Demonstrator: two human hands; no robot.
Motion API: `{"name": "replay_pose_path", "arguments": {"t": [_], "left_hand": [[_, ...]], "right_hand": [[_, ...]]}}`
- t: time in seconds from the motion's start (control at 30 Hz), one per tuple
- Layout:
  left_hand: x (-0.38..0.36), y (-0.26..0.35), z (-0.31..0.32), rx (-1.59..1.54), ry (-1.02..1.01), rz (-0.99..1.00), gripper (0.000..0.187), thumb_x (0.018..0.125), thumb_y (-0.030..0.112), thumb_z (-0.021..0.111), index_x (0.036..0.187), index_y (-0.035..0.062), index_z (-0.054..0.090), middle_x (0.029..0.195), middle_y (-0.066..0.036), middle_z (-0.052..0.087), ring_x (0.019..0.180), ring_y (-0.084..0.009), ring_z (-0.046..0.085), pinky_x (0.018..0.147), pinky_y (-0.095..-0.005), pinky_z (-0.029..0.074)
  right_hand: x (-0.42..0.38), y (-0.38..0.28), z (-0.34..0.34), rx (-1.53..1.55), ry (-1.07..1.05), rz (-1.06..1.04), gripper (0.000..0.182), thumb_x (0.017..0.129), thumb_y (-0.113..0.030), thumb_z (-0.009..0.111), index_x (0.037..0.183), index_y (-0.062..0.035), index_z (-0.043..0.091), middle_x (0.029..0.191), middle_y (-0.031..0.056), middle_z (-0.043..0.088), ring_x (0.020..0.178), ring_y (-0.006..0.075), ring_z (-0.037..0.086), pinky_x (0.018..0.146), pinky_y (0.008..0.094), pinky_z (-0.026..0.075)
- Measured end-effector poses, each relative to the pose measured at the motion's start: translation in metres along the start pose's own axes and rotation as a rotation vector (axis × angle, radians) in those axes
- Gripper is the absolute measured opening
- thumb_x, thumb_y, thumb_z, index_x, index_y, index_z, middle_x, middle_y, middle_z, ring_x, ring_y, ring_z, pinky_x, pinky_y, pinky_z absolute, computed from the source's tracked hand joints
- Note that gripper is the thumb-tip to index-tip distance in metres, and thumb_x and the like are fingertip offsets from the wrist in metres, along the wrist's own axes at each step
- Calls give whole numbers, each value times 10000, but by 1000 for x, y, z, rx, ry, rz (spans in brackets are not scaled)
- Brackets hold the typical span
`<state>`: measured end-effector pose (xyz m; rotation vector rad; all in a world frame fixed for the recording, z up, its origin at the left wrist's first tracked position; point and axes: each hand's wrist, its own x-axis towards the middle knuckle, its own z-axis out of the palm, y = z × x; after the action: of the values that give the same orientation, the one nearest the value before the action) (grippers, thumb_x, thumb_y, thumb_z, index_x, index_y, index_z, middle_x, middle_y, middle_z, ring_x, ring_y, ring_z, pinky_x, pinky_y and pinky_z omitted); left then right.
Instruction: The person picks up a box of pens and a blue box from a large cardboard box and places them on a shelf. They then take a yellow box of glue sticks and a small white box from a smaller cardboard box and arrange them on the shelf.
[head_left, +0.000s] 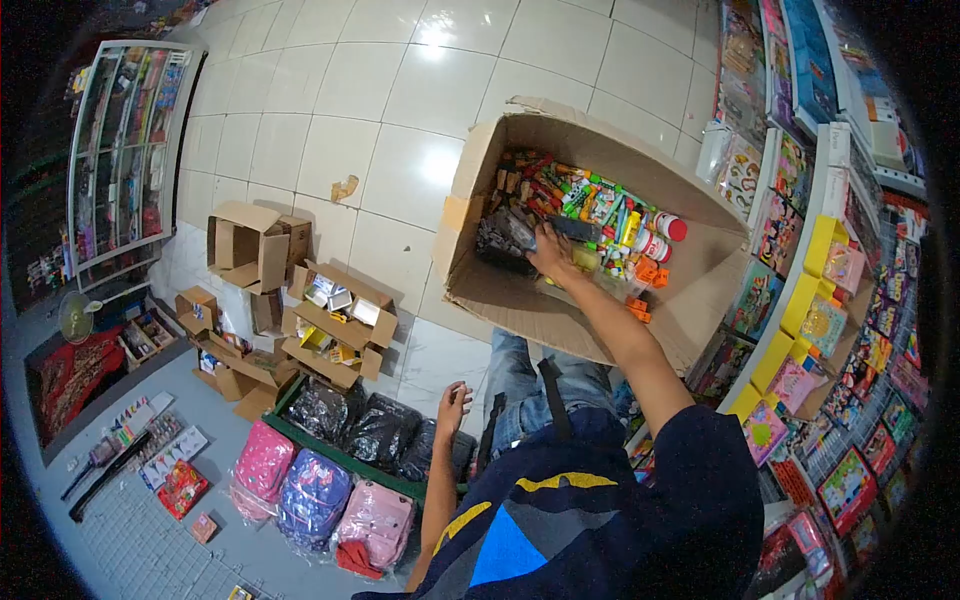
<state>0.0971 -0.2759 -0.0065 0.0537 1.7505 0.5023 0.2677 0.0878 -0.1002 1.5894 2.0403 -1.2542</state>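
A large open cardboard box [690,290] stands tilted in front of me, with its opening facing me. Inside it lie green and orange glue tubes [600,200], red-capped white bottles [652,247], orange plastic pieces [650,272] and dark, clear-wrapped packs [500,240]. My right hand [550,252] reaches deep into the box, its fingers curled down at the dark packs; what they grip is partly hidden. Beside my jeans, outside the box, my left hand [453,408] hangs with its fingers loosely bent and apart, holding nothing.
Smaller opened cardboard boxes [262,245] stand on the tiled floor [340,150] to the left. Plastic-wrapped backpacks [315,495] lie beside a green crate [285,395] of black bundles. Shelves of packaged goods [800,310] line the right, and a glass display case [130,150] stands far left.
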Motion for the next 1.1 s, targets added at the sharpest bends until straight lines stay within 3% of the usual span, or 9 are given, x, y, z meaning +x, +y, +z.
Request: {"name": "replay_pose_path", "arguments": {"t": [0.2,0.33,0.5,0.6,0.7,0.87,0.9,0.93,1.1], "left_hand": [[-13,-9,-7,-19,59,2,443,928,411,508,1230,87,488,1088,-97,613,974,-221,590,751,-359,495],[-22,-27,-14,-19,58,-20,449,926,417,512,1229,86,489,1074,-92,617,954,-216,597,726,-351,497],[-27,-47,-18,-30,42,-102,459,921,422,519,1242,97,476,1066,-86,628,942,-208,605,698,-340,488],[-25,-46,-19,-17,38,-97,479,916,438,522,1256,104,468,1104,-91,622,970,-218,603,717,-344,486],[-26,-41,-19,-13,47,-69,512,909,456,526,1261,88,472,1121,-96,618,1000,-222,602,750,-343,485],[-21,-5,-20,157,56,125,441,926,391,521,1228,70,499,1099,-86,628,958,-197,605,752,-332,485],[-22,6,-19,159,86,217,409,929,365,519,1205,62,517,1077,-91,635,941,-191,610,741,-323,482],[-23,23,-17,159,114,311,379,932,339,517,1181,54,536,1056,-96,643,923,-186,614,731,-313,479],[-51,128,0,120,293,800,219,940,148,514,1092,0,570,925,-106,659,844,-170,635,725,-292,495]], "right_hand": [[29,-1,24,-253,-10,-23,647,738,-174,667,1290,38,404,1197,250,510,1101,371,507,922,458,395],[86,43,103,-702,105,-156,472,737,-158,647,1164,18,553,1125,240,557,1097,348,507,921,454,388],[55,15,87,-398,193,-48,282,772,-143,588,1023,-34,659,1126,180,586,1184,335,449,963,472,342],[51,5,72,-448,116,4,293,765,-157,600,1027,-33,647,1134,178,583,1205,348,431,978,483,320],[22,-8,44,-304,59,19,353,752,-171,618,1072,-23,619,1122,179,585,1178,343,464,948,452,365],[38,21,47,508,55,169,507,759,-281,685,1165,-12,547,1106,166,588,1022,286,568,851,397,448],[40,28,49,632,69,149,538,766,-307,693,1186,-14,532,1100,161,589,982,271,586,833,390,458],[15,17,7,842,-233,230,600,791,-400,686,1216,-13,513,1077,138,589,916,218,582,797,364,466],[-48,12,-41,1360,-206,47,495,873,-421,596,1196,-52,526,1009,47,591,816,145,550,710,289,466]]}}
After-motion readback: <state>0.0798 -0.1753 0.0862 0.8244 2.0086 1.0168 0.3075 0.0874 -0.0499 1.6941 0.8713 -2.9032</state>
